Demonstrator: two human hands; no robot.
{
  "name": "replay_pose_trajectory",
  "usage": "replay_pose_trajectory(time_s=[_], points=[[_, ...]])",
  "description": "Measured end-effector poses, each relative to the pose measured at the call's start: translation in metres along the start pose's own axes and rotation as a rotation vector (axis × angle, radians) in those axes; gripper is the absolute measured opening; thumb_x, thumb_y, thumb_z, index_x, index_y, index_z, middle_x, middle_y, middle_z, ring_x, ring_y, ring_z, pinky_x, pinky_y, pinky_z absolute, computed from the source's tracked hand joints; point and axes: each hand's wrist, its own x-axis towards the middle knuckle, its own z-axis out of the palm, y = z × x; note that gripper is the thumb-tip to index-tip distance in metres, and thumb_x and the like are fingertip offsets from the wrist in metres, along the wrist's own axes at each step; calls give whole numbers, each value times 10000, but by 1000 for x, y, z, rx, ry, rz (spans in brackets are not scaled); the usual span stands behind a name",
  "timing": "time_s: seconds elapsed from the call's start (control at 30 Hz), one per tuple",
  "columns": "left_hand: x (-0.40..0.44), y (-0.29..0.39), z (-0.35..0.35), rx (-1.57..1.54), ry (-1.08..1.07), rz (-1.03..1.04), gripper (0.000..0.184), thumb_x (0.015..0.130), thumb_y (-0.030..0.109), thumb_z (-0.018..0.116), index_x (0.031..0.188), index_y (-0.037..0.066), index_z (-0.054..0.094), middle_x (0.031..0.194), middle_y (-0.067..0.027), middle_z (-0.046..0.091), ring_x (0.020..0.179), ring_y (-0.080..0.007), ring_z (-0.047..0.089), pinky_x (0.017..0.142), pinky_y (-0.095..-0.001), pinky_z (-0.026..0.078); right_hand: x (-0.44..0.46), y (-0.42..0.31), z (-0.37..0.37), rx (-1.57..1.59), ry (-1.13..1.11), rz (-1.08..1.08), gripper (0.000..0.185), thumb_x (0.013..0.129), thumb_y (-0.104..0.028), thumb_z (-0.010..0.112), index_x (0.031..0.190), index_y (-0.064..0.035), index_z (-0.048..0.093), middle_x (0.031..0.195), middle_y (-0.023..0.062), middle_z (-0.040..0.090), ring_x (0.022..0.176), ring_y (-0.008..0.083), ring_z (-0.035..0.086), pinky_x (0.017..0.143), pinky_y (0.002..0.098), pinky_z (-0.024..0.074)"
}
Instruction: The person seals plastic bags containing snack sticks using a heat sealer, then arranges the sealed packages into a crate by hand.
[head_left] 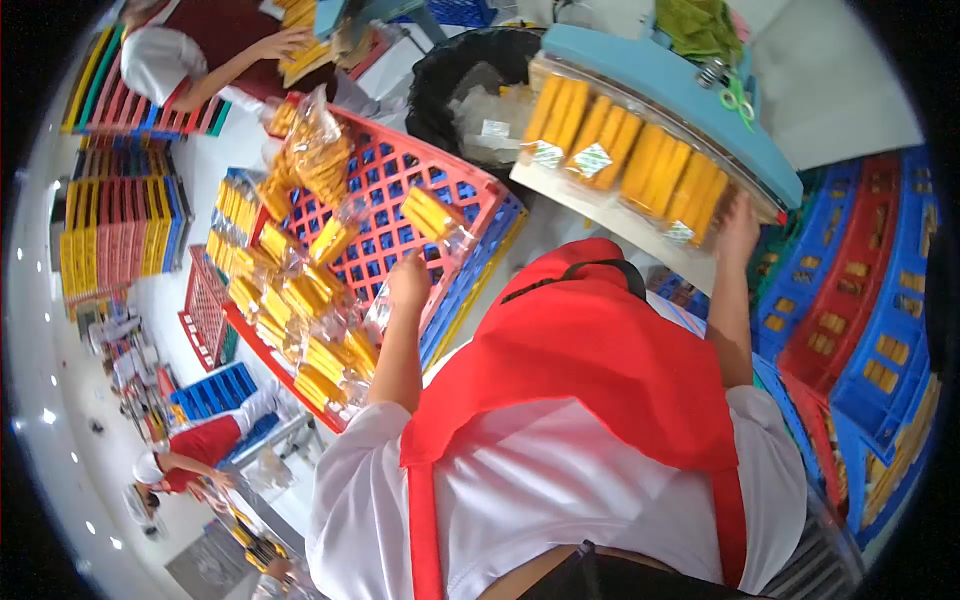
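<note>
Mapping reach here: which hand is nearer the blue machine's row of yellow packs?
Right: the right hand is beside the right end of the pack row; the left hand is away, at the red crate.

Single head-worn feed. From my post I look steeply down past white shirt and red apron, close below the lens, to red crate and blue machine beyond. Wide round field (room tips sideways at left, ceiling lights included).

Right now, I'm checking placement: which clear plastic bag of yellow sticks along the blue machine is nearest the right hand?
The rightmost clear bag of yellow sticks, beside the right hand; the other three lie farther left.
</note>
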Motion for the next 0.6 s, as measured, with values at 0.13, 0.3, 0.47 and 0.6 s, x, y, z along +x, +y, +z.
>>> replay_pose_trajectory(time_s=[0.13, 0.3, 0.47, 0.6], points=[[-6, 17, 25, 65, 187, 152, 456, 734, 128, 524, 1183, 152, 445, 1244, -168, 390, 1098, -332, 412, 881, -447, 350, -15, -22, -4, -36, -4, -170, 356, 843, -264, 523, 1053, 23, 512, 998, 74, 538, 929, 140, 490, 812, 262, 380], [30, 29, 29, 185, 120, 525, 233, 741, 190, 547, 966, 194, 606, 1306, -62, 342, 1212, -316, 282, 966, -497, 218, -61, -69, 31, -125, 0, -443, 280, 855, -190, 507, 1005, 45, 539, 955, 62, 561, 885, 105, 503, 802, 237, 388], [108, 19, 17, -821, 187, 494, 119, 758, 124, 531, 805, 56, 616, 820, -73, 601, 764, -245, 569, 711, -348, 454, -104, -78, 66, -213, -367, -480, 280, 849, -181, 521, 1040, 22, 533, 966, 36, 566, 860, 84, 506, 764, 211, 392], [111, 32, -109, -1391, 259, 97, 214, 872, 164, 429, 788, 7, 548, 773, -59, 585, 679, -105, 516, 611, -222, 415, -153, -83, 117, -315, -877, -261, 250, 857, -208, 509, 991, -6, 567, 948, 56, 579, 873, 106, 522, 787, 240, 408]])
